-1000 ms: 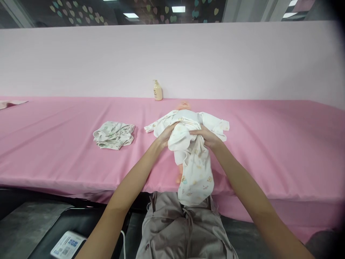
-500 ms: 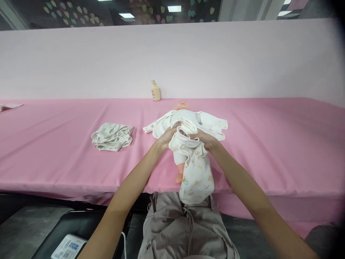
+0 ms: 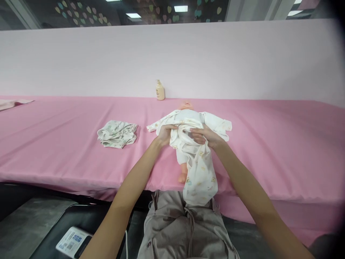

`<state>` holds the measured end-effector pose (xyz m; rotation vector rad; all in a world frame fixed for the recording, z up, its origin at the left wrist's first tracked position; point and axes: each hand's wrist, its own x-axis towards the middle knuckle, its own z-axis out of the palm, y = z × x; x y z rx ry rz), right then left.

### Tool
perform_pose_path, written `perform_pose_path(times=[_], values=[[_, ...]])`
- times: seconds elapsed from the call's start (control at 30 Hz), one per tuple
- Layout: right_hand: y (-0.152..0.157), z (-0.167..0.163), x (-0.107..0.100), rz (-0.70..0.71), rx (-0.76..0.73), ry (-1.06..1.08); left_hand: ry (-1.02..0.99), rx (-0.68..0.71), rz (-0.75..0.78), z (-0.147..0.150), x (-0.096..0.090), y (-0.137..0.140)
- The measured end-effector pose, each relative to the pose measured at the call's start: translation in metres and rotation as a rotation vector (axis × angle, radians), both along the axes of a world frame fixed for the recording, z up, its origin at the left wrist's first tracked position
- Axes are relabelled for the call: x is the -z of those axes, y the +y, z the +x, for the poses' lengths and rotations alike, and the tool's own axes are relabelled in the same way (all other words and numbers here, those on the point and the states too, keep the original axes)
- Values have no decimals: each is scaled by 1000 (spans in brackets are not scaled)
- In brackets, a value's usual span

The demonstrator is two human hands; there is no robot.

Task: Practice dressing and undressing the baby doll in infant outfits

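At the left edge of the frame, we see a pale pink cloth point(image 3: 13, 104) lying on the pink surface point(image 3: 59, 144). In the lower left, a black chair point(image 3: 48, 241) carries a white box point(image 3: 70, 241) with a printed label, and a white cord point(image 3: 126, 244) hangs just right of it. Left of centre, a folded cloth point(image 3: 117, 134) with a faint green print rests on the surface, apart from everything else. Upper centre, we find a cream pump bottle point(image 3: 160, 90) upright against the white wall point(image 3: 172, 57).

Near the centre, our left hand point(image 3: 165, 135) grips the bunched upper part of a white printed garment point(image 3: 201, 180), thumb on top, its other fingers mostly hidden. The doll point(image 3: 183, 176) lies on its back right of centre, head toward the wall, white sleeves spread wide. The garment covers its middle and hangs past the surface's front edge over our grey trousers point(image 3: 172, 223); one bare foot shows to its left. On the right, our right hand point(image 3: 205, 136) clasps the garment's gathered opening with bent fingers.
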<state>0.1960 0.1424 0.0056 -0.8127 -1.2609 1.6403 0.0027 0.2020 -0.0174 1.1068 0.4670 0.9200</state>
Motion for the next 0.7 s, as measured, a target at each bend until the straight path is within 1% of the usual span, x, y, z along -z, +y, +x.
perform_pose_path(times=[0.07,0.13,0.2,0.23,0.27,0.33,0.4,0.47,0.5,0.6,0.63,0.67,0.7], values=[[5,14,-7,51,-71,15,118,-13,167,-8,0,4],[9,28,-18,139,-66,-50,289,-128,399,-14,3,9],[11,37,-35,226,-47,-200,453,-277,633,-16,9,10],[11,39,-44,259,-37,-291,515,-320,722,-15,12,10],[11,40,-53,289,-24,-383,564,-335,791,-13,16,9],[12,37,-69,354,10,-546,627,-312,898,-6,22,6],[14,34,-81,453,74,-631,652,-261,977,0,25,1],[17,32,-88,555,174,-653,653,-186,997,4,25,-4],[18,32,-90,593,224,-664,645,-138,977,5,24,-6],[19,37,-92,657,314,-718,600,-11,845,4,22,-13],[19,39,-92,675,322,-742,571,-6,786,4,21,-15],[18,41,-92,699,329,-768,527,-31,715,4,22,-17],[16,43,-92,726,338,-795,462,-82,612,4,22,-19]])
